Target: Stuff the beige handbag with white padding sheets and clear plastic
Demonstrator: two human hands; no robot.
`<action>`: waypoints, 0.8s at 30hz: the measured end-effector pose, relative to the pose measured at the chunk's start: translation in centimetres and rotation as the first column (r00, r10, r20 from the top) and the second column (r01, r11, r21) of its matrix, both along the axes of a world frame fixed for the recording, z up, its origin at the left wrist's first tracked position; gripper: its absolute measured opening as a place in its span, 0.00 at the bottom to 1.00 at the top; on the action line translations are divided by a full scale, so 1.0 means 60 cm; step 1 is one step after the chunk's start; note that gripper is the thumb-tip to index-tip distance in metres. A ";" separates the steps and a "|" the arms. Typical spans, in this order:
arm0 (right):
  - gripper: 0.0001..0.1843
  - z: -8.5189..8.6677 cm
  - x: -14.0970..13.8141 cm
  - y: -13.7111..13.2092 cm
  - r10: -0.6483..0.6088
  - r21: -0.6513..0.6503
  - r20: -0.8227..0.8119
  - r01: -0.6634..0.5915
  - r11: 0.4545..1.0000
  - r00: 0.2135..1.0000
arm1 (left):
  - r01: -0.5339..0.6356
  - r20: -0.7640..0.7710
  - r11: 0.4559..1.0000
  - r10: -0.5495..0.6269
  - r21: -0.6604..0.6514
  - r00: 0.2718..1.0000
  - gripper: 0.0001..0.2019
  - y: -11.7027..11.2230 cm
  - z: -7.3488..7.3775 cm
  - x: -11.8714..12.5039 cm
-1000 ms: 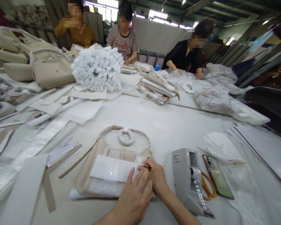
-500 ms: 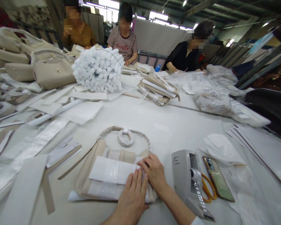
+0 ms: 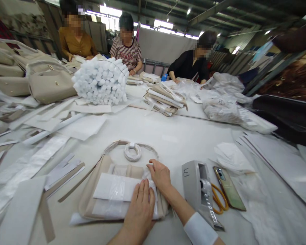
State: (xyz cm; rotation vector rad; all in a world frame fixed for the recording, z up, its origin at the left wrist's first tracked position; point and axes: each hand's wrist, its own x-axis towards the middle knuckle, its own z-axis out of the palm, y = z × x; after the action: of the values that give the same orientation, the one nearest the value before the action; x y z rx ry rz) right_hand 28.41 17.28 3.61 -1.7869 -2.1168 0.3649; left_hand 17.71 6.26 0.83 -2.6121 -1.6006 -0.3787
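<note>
A beige handbag [image 3: 91,194] lies flat on the white table [image 3: 173,136] in front of me, its front wrapped in white paper [image 3: 109,190] and clear film. My left hand [image 3: 140,211] rests flat on the wrapping, fingers stretched out together. My right hand [image 3: 159,175] presses on the bag's upper right corner, fingers bent against it. The bag's strap [image 3: 114,145] loops beyond it, with a white wound coil [image 3: 132,152] inside the loop.
A grey tape dispenser [image 3: 197,187], orange scissors [image 3: 219,202] and a phone [image 3: 228,187] lie right of my hands. Paper strips and sheets cover the left. A bundle of white rolls [image 3: 100,81], beige bags [image 3: 48,85] and three seated people [image 3: 126,51] are across the table.
My left hand slid down and flattened on the wrapping. My right hand moved up from a pinch at the film's edge to the bag's corner. The view tilted slightly.
</note>
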 end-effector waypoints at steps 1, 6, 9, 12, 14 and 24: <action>0.08 0.014 0.015 -0.010 0.007 0.015 -0.036 -0.006 1.000 0.999 | 0.002 0.013 1.000 -0.002 -0.005 1.000 0.37 -0.002 0.000 0.000; 0.18 0.085 0.193 -0.108 -0.345 0.115 -0.382 0.415 0.902 0.857 | -0.007 0.042 0.999 0.009 -0.044 0.999 0.38 -0.013 -0.006 0.002; 0.28 0.094 0.308 -0.185 -0.636 -0.047 -0.422 0.685 0.727 0.646 | 0.013 0.044 0.999 -0.011 -0.040 0.999 0.39 -0.014 -0.013 0.000; 0.33 0.077 0.351 -0.239 -0.662 -0.304 -0.396 0.589 0.749 0.637 | 0.031 0.046 0.999 -0.031 -0.016 0.998 0.40 -0.014 -0.020 -0.002; 0.33 0.071 0.341 -0.256 -0.651 -0.395 -0.419 0.519 0.758 0.633 | 0.032 0.042 0.999 -0.031 -0.008 0.999 0.40 -0.014 -0.022 -0.003; 0.24 0.083 0.295 -0.247 -0.667 -0.555 -0.590 0.370 0.744 0.455 | 0.033 0.042 0.999 -0.034 0.008 0.999 0.38 -0.016 -0.025 -0.005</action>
State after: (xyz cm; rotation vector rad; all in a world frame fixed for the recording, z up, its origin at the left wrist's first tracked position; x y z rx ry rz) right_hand 46.13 2.45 8.59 -1.8690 -0.8441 1.1449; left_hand 17.42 5.29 -0.68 -2.6460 -1.5664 -0.4441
